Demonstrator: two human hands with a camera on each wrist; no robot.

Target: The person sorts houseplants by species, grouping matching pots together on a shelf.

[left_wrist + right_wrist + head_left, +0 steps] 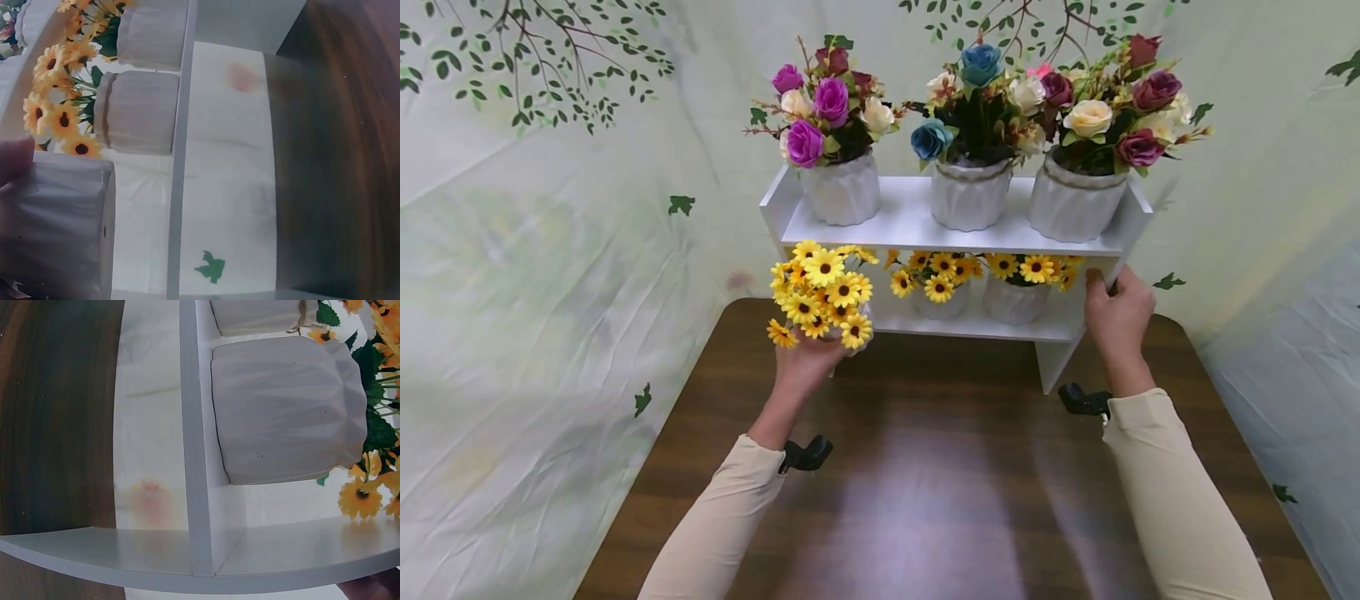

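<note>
In the head view my left hand (808, 360) grips a white flowerpot of yellow daisy-like flowers (822, 287) at the left end of the white two-tier shelf (910, 237). The left wrist view shows that pot (56, 225) close up, its base raised beside the lower board, with a thumb (17, 159) on its side. My right hand (1122, 321) holds the shelf's right side panel near the upper board. Two more white pots of yellow flowers, a middle one (942, 300) and a right one (1017, 300), stand on the lower tier.
On the upper tier stand three white pots of roses: a purple bunch (842, 192) at left, a blue one (972, 196) in the middle and a dark red one (1078, 204) at right. The shelf stands toward the back of a brown wooden table (925, 467). A leaf-printed cloth (550, 275) hangs behind.
</note>
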